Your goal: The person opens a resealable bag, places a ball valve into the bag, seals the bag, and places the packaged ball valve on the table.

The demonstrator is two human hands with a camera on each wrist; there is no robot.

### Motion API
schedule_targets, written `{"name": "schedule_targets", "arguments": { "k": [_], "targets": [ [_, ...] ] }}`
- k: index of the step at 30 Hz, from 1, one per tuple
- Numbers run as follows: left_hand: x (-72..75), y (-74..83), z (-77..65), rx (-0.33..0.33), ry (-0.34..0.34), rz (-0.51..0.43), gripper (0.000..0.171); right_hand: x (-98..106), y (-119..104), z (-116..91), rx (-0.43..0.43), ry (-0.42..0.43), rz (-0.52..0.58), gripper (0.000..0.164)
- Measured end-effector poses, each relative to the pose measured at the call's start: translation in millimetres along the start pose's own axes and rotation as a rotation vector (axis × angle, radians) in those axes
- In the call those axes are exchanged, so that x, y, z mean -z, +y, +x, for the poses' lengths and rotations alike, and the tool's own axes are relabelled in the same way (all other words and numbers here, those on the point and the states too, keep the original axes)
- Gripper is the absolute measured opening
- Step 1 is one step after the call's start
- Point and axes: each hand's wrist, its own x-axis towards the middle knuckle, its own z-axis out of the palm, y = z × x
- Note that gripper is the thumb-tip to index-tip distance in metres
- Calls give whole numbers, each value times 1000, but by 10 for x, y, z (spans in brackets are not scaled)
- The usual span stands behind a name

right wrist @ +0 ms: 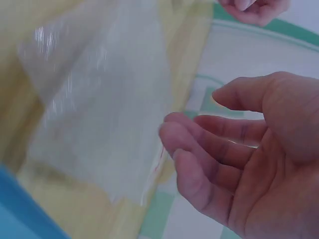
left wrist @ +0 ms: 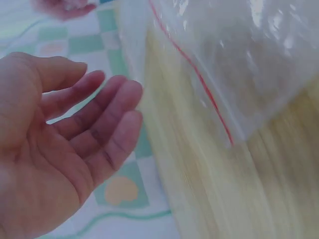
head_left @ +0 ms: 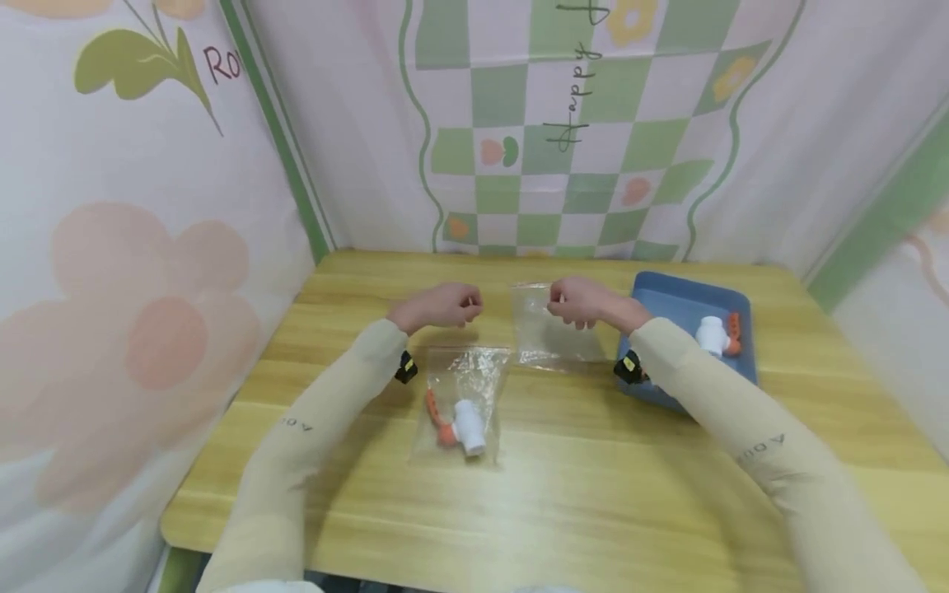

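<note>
My left hand hovers over the far part of the table, its fingers loosely curled and holding nothing. Just nearer to me lies a clear zip bag with a white ball valve with an orange handle inside. Over the far side of a flat clear zip bag hangs my right hand. In the right wrist view its thumb is apart from the bent fingers, and this bag lies beside them. A red zip line runs along a bag in the left wrist view.
A blue tray stands at the right, partly behind my right sleeve, with another white valve with an orange handle in it. The wooden table meets a patterned curtain at the back. More printed cloth hangs at the left.
</note>
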Motion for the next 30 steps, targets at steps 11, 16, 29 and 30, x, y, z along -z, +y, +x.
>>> {"name": "schedule_targets", "arguments": {
  "k": [11,16,29,30],
  "targets": [
    [-165,268,607,142,-45,78,24,106,194,98,-180,-103,-36,19],
    [-252,380,791,220,-67,22,19,122,248,109,-244,-165,-38,21],
    [-366,561,954,335,32,-233,45,83,393,143,-225,-233,11,27],
    [-380,552,960,335,47,-268,46,83,403,143,-218,-235,14,27]
  ]
}}
